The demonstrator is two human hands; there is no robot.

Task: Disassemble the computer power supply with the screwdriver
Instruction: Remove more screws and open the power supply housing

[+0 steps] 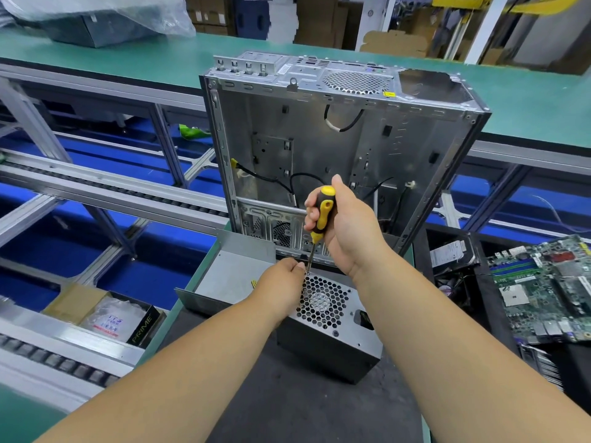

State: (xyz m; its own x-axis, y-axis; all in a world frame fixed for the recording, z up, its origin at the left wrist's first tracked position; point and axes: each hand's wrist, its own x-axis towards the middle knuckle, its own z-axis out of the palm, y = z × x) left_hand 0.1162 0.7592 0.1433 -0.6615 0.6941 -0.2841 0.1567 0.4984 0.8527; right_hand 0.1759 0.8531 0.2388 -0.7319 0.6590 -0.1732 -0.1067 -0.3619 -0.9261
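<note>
Grey metal power supply box with honeycomb fan grille (323, 314) sits right under the near-upright yellow-black screwdriver (321, 215), right hand (342, 225) clenched round its handle, left hand (281, 282) pinching the tip at a top corner.

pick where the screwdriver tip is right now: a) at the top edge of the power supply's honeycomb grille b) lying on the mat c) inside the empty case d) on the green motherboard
a: the right hand holds the screwdriver upright, its tip at the top edge of the power supply grille, beside the left hand.

Dark tabletop (319, 407) with green edge, bearing a power supply (332, 334) with honeycomb grille, a grey metal cover (230, 276) behind it — an emptied computer case (335, 148) upright beyond, circuit board (540, 289) at right
</note>
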